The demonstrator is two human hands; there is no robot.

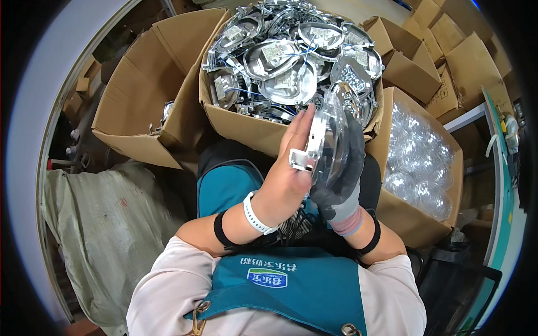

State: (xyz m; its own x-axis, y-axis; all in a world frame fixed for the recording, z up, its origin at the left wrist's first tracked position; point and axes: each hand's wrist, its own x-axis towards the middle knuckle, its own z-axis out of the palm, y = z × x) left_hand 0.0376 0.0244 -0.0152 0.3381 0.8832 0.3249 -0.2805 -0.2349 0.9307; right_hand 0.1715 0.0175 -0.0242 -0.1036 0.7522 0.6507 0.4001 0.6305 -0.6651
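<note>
Between my two palms a silver lamp housing [318,134] stands on edge, a clear plastic cover [338,140] against its right side. My bare left hand [288,151] presses the housing with its fingers straight and pointing away from me. In a grey and black glove, my right hand [353,154] cups the clear cover from the other side. A bright metal tab [300,159] sticks out near the base of my left hand. Just beyond my hands, a cardboard box is heaped with silver lamp housings [274,59] and thin blue wires.
At the left stands an open cardboard box [140,84] with a small silver part inside. A box of clear plastic covers [417,162] is at my right. A pale woven sack [106,241] lies at the left. More cardboard boxes [412,56] are behind on the right.
</note>
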